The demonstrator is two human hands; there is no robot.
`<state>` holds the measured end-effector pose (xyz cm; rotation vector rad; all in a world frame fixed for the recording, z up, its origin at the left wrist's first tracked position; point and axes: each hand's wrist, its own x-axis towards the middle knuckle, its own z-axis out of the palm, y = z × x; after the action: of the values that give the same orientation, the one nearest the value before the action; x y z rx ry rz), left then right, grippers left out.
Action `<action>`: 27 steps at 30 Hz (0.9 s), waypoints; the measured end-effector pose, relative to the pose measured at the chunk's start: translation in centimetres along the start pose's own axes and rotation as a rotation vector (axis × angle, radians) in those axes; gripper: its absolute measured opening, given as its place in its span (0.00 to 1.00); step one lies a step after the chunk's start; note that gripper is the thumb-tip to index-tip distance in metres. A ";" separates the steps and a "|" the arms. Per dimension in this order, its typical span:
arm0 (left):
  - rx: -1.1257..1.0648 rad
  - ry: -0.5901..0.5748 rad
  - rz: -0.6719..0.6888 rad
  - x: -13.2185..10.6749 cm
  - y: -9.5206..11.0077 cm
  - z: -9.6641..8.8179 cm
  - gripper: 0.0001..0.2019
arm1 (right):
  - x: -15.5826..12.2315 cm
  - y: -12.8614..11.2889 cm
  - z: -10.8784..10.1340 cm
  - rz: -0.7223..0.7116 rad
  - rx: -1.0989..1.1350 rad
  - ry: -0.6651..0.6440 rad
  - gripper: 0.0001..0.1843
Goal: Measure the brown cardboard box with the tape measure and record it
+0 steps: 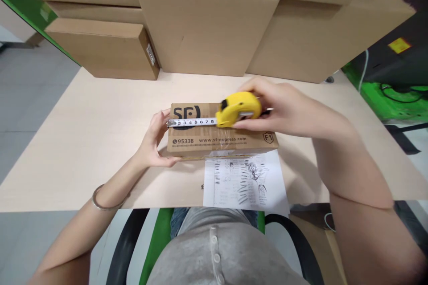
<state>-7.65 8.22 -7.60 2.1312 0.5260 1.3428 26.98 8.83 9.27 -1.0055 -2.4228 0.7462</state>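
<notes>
Currently right hand [290,111] clamps tape measure [237,109]; left hand [155,142] clasps box [220,140] (SF, 95338) at blade [195,122] tip.

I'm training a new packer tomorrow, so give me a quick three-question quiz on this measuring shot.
1. Multiple choice: what does the right hand grip?
A) a yellow tape measure
B) a marker pen
C) a roll of packing tape
2. True or false: the tape blade runs across the top of the SF-printed carton, and the left hand holds its end at the carton's left edge.
3. Short answer: what lies on the table between the carton and the person?

Key: 1 A. 2 True. 3 A printed sheet of paper.
</notes>
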 end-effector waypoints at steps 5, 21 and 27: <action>-0.073 -0.010 -0.030 0.6 0.3 0.3 0.75 | 4.7 -2.8 4.1 -0.156 -0.060 -0.093 0.17; -0.560 0.460 -1.000 5.6 6.0 3.3 0.20 | 2.7 -3.6 3.5 -0.094 0.187 -0.020 0.30; -0.533 0.413 -1.207 5.2 5.6 3.9 0.25 | 0.4 -1.2 8.5 -0.034 0.051 -0.090 0.25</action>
<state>-1.77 6.12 -1.74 0.7693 1.1886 0.9746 21.46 5.74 3.53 -0.9273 -2.4772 0.8534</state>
